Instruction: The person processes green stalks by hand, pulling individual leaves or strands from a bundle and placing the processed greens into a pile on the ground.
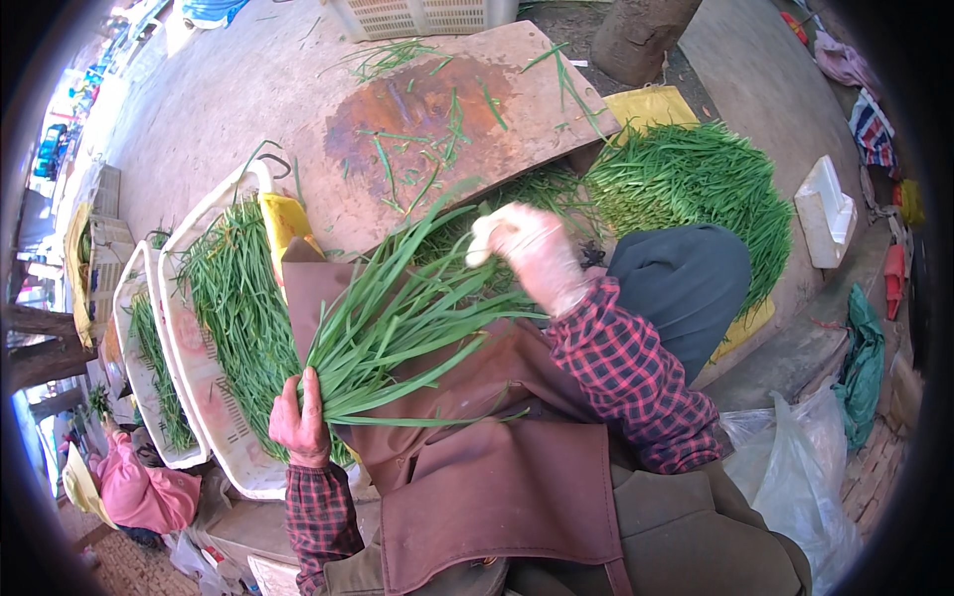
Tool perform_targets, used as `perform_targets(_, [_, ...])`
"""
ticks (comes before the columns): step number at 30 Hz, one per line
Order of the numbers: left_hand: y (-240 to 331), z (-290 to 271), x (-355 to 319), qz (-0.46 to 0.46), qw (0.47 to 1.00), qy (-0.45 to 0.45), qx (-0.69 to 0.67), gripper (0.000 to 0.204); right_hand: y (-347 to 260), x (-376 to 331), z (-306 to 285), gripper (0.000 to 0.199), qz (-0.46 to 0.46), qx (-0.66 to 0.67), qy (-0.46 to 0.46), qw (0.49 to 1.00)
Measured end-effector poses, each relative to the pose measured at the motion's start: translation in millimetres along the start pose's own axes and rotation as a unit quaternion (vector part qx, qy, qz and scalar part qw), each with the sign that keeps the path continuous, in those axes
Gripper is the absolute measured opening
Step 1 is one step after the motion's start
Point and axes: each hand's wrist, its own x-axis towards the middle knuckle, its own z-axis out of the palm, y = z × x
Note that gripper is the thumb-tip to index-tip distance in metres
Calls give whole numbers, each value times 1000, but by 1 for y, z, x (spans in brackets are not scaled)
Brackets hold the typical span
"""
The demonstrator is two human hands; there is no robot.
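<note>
My left hand (301,419) is closed around one end of a bunch of garlic chives (407,323). The long green leaves fan out up and to the right over my brown apron (497,467). My right hand (532,253), in what looks like a pale thin glove, is raised past the leaves' upper right side. Motion smears its fingers, so whether they grip anything does not show. More loose chives lie beneath it. At my left a white crate (221,437) is filled with chives, and a large neat pile of chives (696,189) lies at my right.
A stained flat board (537,74) with leaf scraps lies ahead. Beyond it are a cream crate (427,15) and a tree trunk (641,45). A white foam box (825,214) and clear plastic bags (795,467) are at right. A person in pink (149,487) is at far left.
</note>
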Motion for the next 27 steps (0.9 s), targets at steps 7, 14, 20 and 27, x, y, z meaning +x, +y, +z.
perform_targets(7, [-2,-2,3,-11,1000,-4,6,40,-8,-4,-44,10,-5,-194,45,980])
perform_targets(14, [-2,-6,16,-36,997,-58,22,50,-31,-41,-36,11,68,-133,-49,988])
perform_targets(20, [7,-21,37,-228,931,-172,-229,55,-17,-48,-39,13,77,-130,-45,988])
perform_targets(27, [37,-48,46,-500,494,-406,-584,19,-3,-38,-55,16,61,-169,34,983])
